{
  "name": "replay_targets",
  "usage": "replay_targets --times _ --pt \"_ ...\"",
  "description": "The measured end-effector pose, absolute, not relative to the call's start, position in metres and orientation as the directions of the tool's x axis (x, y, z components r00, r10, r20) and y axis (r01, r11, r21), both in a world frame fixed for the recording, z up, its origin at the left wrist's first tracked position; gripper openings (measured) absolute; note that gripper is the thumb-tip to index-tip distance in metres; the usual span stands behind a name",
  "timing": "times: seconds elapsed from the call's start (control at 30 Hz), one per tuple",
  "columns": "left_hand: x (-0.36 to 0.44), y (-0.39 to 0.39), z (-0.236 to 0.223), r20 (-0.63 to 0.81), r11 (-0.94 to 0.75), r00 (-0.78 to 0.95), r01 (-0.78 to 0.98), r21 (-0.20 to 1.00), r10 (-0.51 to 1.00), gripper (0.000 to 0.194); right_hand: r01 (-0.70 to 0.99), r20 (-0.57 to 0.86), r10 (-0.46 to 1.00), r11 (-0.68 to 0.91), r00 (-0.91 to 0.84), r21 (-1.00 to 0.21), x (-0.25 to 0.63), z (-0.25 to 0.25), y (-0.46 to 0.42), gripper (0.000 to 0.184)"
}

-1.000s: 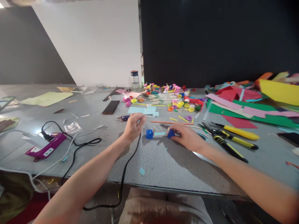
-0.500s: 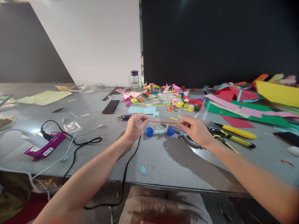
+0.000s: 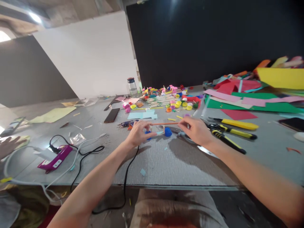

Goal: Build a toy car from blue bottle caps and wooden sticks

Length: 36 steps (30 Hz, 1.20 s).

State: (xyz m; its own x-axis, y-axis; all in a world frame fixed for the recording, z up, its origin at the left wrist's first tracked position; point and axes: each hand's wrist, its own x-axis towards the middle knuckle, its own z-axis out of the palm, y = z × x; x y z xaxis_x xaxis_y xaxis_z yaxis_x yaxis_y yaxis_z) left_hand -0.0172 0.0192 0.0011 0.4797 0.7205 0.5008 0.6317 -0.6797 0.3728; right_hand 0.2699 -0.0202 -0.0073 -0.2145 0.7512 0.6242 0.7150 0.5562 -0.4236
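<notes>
Right hand point(image 3: 196, 130) pinching the stick point(image 3: 165, 123) by the blue caps point(image 3: 168, 131); left hand point(image 3: 136, 134) at its far end, grip impossible to tell; a loose hold there could let it dip, knocking a cap askew!

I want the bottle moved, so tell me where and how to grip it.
Grip the clear bottle round its body, below the dark lid, probably best from the near left: it stands upright, a white panel rises behind it, and small colorful pieces crowd its right.
</notes>
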Motion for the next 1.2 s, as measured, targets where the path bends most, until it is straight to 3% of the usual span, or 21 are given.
replay_targets --times 0.17,0.5,0.67,0.83,1.07,1.2 --pt "-0.008 0.02 -0.002 0.495 -0.653 0.454 0.659 0.374 0.741 0.008 0.724 0.627 0.743 0.564 -0.234 -0.398 0.269 -0.006 -0.021 0.018" --pt "-0.001 0.022 -0.005 0.507 -0.631 0.417 0.673 0.384 0.754 0.014 0.751 0.589 0.759 0.553 -0.276 -0.361 0.268 -0.007 -0.02 0.02" --pt "0.001 0.02 -0.003 0.509 -0.633 0.419 0.675 0.378 0.752 0.016 0.739 0.549 0.74 0.607 -0.389 -0.294 0.26 -0.015 -0.018 0.014" --pt "0.001 0.02 -0.006 0.512 -0.637 0.422 0.672 0.378 0.748 0.016 0.716 0.488 0.716 0.658 -0.499 -0.234 0.249 -0.02 -0.017 0.021" --pt "-0.002 0.019 -0.002 0.51 -0.649 0.43 0.644 0.406 0.745 0.024 0.717 0.487 0.718 0.656 -0.497 -0.236 0.246 -0.025 -0.014 0.019" --pt "-0.008 0.019 0.004 0.585 -0.614 0.311 0.656 0.439 0.749 0.031 0.709 0.535 0.711 0.653 -0.456 -0.264 0.247 -0.025 -0.016 0.02"
